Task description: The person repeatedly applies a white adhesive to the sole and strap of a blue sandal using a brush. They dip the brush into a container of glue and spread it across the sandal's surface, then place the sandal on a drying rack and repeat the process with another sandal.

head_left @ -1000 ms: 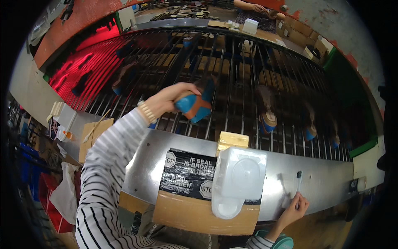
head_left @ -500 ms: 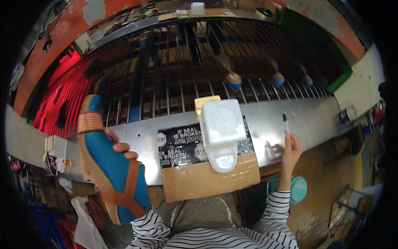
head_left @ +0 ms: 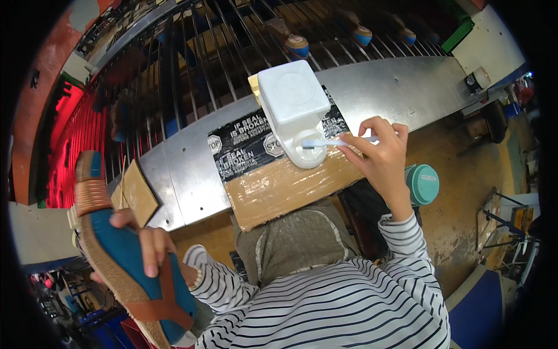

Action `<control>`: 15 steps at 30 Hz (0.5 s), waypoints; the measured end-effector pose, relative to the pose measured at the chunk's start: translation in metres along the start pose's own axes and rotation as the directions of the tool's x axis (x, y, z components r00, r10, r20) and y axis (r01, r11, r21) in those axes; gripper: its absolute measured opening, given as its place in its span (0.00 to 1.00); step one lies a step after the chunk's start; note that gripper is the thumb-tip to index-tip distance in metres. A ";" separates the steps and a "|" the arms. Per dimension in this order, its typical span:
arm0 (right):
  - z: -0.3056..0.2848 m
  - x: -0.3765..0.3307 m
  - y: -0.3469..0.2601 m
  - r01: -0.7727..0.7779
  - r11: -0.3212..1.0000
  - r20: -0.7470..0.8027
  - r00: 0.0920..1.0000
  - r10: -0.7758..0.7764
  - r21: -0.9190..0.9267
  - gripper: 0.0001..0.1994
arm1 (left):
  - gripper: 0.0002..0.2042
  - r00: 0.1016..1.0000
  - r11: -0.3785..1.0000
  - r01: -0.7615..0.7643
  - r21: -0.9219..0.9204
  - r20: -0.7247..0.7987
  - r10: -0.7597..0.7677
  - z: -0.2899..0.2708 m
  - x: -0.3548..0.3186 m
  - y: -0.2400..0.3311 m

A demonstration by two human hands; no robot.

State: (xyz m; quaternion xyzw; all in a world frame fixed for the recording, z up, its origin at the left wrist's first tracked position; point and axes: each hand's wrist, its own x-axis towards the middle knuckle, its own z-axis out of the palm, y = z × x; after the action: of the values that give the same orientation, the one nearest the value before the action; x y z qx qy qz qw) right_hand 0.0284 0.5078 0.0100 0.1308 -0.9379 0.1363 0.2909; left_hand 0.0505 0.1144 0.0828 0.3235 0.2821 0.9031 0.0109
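At the lower left, my left hand (head_left: 151,244) is closed around a teal sandal (head_left: 119,250) with brown straps, a coiled copper-coloured band and a tan wedge sole. Its toe end points up and away from me. In my right hand (head_left: 383,151), a pale toothbrush (head_left: 328,142) is pinched by the handle. The brush head dips into the round cup at the near end of a white plastic dispenser bottle (head_left: 293,90); its bristles are hard to make out. Under the dispenser lies a cardboard piece (head_left: 279,200) with black printed tape across it.
A metal ledge (head_left: 195,192) runs along a rack of dark bars (head_left: 232,64). Several shoes, one a blue-and-tan shoe (head_left: 296,45), sit among the bars. Red light glows at left. A tan square pad (head_left: 139,195) lies on the ledge, and a teal round container (head_left: 422,184) stands at right.
My right hand has brought the toothbrush leftward from over the bare ledge to the dispenser's cup. The sandal has shifted down and left in view, and the whole view has tilted.
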 end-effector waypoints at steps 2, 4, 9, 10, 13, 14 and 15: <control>0.002 0.001 -0.001 0.003 1.000 0.072 0.997 -0.001 -0.020 0.11 | 0.45 0.975 0.983 -0.184 -0.020 -0.134 0.179 0.001 0.000 0.000; 0.003 0.000 -0.003 -0.018 1.000 -0.022 1.000 0.019 0.020 0.12 | 0.44 0.947 0.958 -0.265 -0.112 -0.220 0.236 -0.001 -0.004 -0.005; 0.009 0.000 -0.004 -0.082 0.997 -0.018 0.996 0.082 0.002 0.10 | 0.34 0.935 0.880 0.129 -0.456 -0.238 -0.261 -0.010 -0.031 -0.030; 0.009 0.000 -0.004 -0.097 0.995 -0.031 0.995 0.098 0.029 0.10 | 0.32 0.923 0.884 0.142 -0.446 -0.263 -0.281 -0.013 -0.036 -0.035; 0.011 -0.001 0.000 -0.101 0.995 -0.061 0.993 0.101 0.003 0.10 | 0.26 0.932 0.908 0.211 -0.362 -0.207 -0.299 -0.020 -0.041 -0.045; 0.011 -0.003 0.000 -0.098 0.995 -0.047 0.994 0.096 -0.026 0.11 | 0.25 0.937 0.930 0.218 -0.297 -0.202 -0.284 -0.024 -0.038 -0.044; 0.010 -0.006 0.001 -0.105 0.994 -0.063 0.993 0.103 -0.023 0.11 | 0.24 0.945 0.949 0.219 -0.228 -0.191 -0.265 -0.029 -0.034 -0.040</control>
State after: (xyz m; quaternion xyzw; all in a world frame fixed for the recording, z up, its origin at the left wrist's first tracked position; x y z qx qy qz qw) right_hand 0.0277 0.5058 -0.0019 0.0737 -0.9357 0.1432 0.3140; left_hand 0.0537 0.1270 0.0244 0.1816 0.2253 0.9491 0.1241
